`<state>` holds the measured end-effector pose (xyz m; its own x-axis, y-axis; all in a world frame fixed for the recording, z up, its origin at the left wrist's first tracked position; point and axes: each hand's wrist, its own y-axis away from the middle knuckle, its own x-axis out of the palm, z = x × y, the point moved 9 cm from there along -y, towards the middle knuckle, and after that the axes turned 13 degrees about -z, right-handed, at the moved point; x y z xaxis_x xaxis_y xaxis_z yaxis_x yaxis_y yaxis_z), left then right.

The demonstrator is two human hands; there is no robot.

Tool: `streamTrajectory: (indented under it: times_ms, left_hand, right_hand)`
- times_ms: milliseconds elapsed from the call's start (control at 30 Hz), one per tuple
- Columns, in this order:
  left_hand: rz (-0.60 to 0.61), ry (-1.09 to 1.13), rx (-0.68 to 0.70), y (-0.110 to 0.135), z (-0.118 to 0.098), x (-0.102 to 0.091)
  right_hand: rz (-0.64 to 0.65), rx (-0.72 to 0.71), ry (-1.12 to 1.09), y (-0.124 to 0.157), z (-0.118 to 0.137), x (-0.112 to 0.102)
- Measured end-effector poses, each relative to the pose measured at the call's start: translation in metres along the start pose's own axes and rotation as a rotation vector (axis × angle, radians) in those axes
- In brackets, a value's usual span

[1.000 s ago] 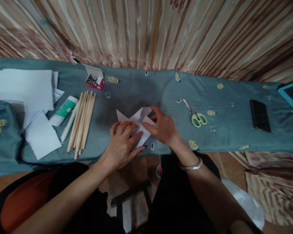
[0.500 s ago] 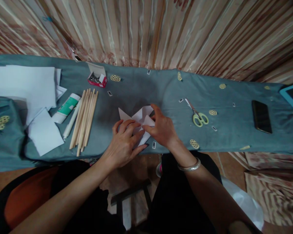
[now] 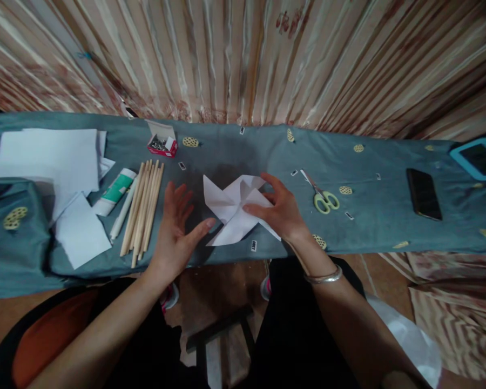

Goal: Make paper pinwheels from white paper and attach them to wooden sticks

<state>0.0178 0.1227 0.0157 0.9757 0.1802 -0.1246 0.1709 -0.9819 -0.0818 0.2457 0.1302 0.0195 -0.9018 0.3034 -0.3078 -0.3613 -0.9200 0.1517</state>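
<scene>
On teal cloth (image 3: 235,151), right hand (image 3: 281,213) seemingly pins creased white paper (image 3: 230,208); left hand (image 3: 174,227) splayed.

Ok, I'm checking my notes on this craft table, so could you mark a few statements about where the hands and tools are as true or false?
1. The right hand rests on the folded white paper. True.
2. The left hand holds the scissors. False: it is open and empty beside the paper; the scissors lie on the cloth, right of the right hand.
3. The wooden sticks lie left of the left hand. True.
4. The phone lies on the white sheets. False: it lies on the cloth at the far right, and the sheets are at the far left.
</scene>
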Motion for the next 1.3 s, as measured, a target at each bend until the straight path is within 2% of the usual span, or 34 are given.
streamTrajectory:
  times_ms: [100, 167, 233, 300, 433, 567, 1033, 1300]
  left_hand:
    - [-0.009, 0.257, -0.342, 0.003, 0.009, 0.013]
    - [0.086, 0.363, -0.514, 0.008, 0.006, 0.030]
    - [0.173, 0.396, -0.635, 0.013, 0.002, 0.043]
    - [0.174, 0.394, -0.688, 0.013, 0.001, 0.047]
    - [0.101, 0.388, -0.637, 0.010, 0.004, 0.045]
    - [0.053, 0.345, -0.598, 0.010, 0.011, 0.039]
    - [0.041, 0.341, -0.542, 0.011, 0.004, 0.037]
    - [-0.043, 0.298, -0.501, 0.007, 0.003, 0.032]
  right_hand:
    - [0.007, 0.004, -0.128, 0.003, 0.008, 0.002]
    - [0.007, -0.023, -0.141, 0.007, 0.014, 0.004]
    - [0.006, -0.062, -0.119, 0.011, 0.020, 0.005]
    - [0.008, -0.109, -0.083, 0.014, 0.025, 0.007]
    - [0.015, -0.194, -0.025, 0.021, 0.034, 0.010]
    - [0.020, -0.222, -0.005, 0.026, 0.038, 0.012]
    - [0.014, -0.236, 0.058, 0.028, 0.038, 0.014]
    - [0.038, -0.226, 0.046, 0.032, 0.040, 0.015]
